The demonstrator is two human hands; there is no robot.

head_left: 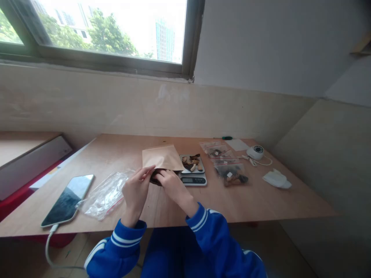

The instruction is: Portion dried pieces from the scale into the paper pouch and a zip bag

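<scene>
Sleeves (127, 242) of blue cloth come in over the near edge of the table (232, 210). At near left lies a phone (68, 200) with its cable (48, 247) plugged in; beside it is a clear plastic bag (104, 195), wrinkled. At the middle is a paper bag (160, 157); whether it rests on the table, one cannot tell. The left hand (136, 191) pinches the left side of its mouth, probably to hold it apart. The right hand (175, 187) has bent fingers inside this mouth; whether they grasp something is hidden. The mouth points near, toward the person, likely for easy reach, and the closed end points far. It looks wider from left to right, but the slanted view makes its long axis unsure. Just right is a scale (203, 180), its display turned near, perhaps for reading, with dried pieces (193, 164) on top. Farther right lie zip bags (228, 170), and beyond them a white camera (255, 153).
</scene>
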